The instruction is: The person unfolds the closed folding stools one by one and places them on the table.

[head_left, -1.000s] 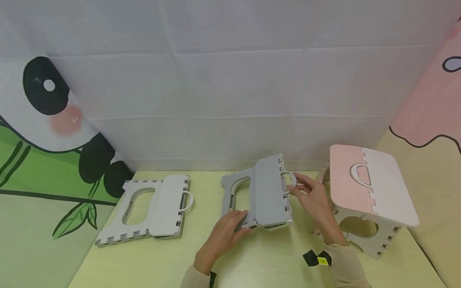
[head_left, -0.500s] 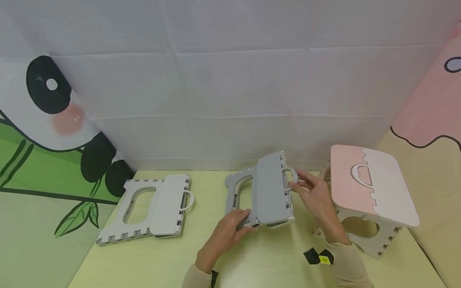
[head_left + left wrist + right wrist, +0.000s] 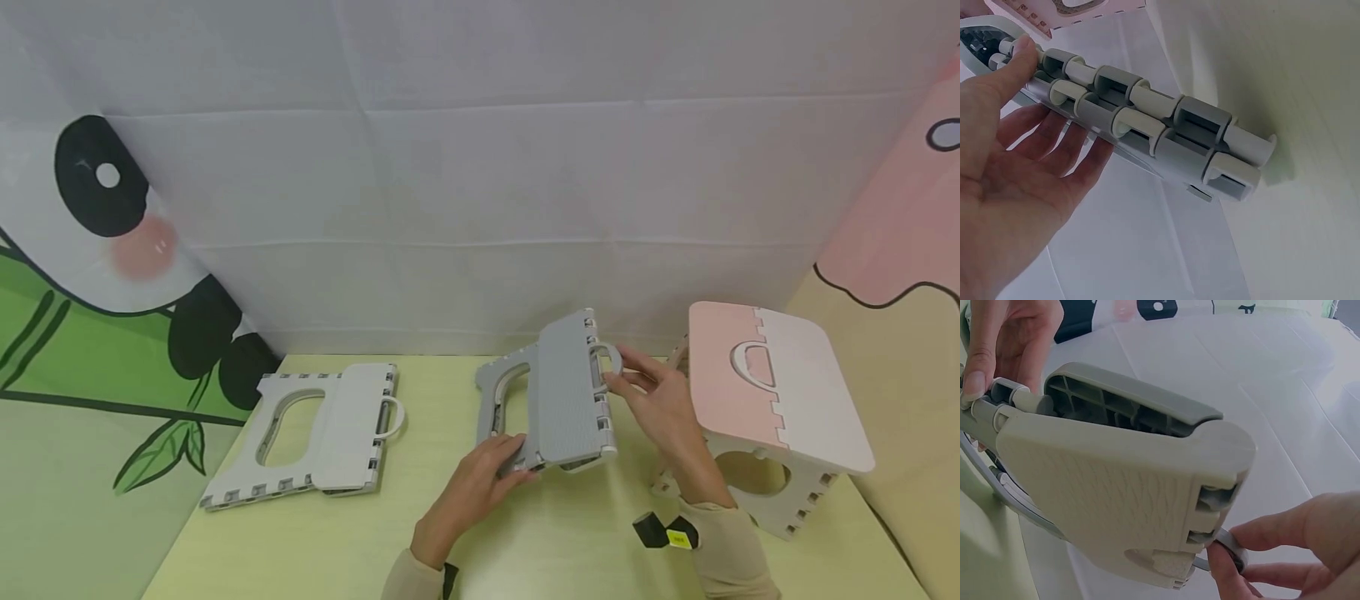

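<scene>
A grey folding stool (image 3: 566,392), folded flat, is held tilted over the table with its handle side raised. My left hand (image 3: 476,487) grips its near edge, the thumb on top and the fingers underneath, as the left wrist view shows along the row of hinge knuckles (image 3: 1129,100). My right hand (image 3: 663,408) pinches the looped carry handle (image 3: 617,360) between thumb and fingers. In the right wrist view the stool's pale textured panel (image 3: 1097,475) faces the camera, and the ribbed inside of a grey part shows above it.
A white folding stool (image 3: 360,433) lies folded on the left of the yellow-green table (image 3: 337,550). An unfolded pink and white stool (image 3: 727,367) stands at the right, close beside my right forearm. A pale cloth wall (image 3: 450,292) rises behind the table.
The grey stool has shifted slightly to the right and its handle side has risen a little, both hands moving along with it. The other two stools stay put.
</scene>
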### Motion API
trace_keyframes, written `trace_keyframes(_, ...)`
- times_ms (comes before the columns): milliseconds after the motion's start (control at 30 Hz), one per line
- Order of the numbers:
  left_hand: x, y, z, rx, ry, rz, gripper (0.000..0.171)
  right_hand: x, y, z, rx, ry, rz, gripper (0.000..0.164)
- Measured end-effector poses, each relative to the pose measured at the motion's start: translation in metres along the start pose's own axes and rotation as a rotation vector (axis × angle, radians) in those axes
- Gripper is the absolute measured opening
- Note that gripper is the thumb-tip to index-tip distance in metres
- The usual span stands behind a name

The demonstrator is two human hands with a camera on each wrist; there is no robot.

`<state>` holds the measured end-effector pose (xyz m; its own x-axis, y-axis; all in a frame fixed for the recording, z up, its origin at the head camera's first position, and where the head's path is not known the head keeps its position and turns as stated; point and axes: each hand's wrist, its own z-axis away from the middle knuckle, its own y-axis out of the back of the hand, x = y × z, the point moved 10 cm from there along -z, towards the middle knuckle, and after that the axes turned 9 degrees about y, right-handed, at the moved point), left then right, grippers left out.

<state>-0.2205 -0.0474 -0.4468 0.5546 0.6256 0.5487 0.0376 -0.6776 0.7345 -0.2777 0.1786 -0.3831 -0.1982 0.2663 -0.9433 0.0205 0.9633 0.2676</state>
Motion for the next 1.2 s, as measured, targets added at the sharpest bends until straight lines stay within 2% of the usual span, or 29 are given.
trace_keyframes(167, 0.001, -0.001, -0.001, -0.002, -0.005, 0.006, 0.049, 0.000, 0.001, 0.000, -0.001, -0.016, -0.029, 0.057)
trace_keyframes(833, 0.008, 0.001, -0.004, 0.007, -0.025, 0.084, 0.051, -0.020, 0.000, -0.003, -0.014, 0.012, -0.055, 0.058)
trace_keyframes(1200, 0.011, -0.001, -0.008, 0.003, -0.049, 0.162, 0.052, -0.030, -0.003, -0.006, -0.028, 0.033, -0.093, 0.060)
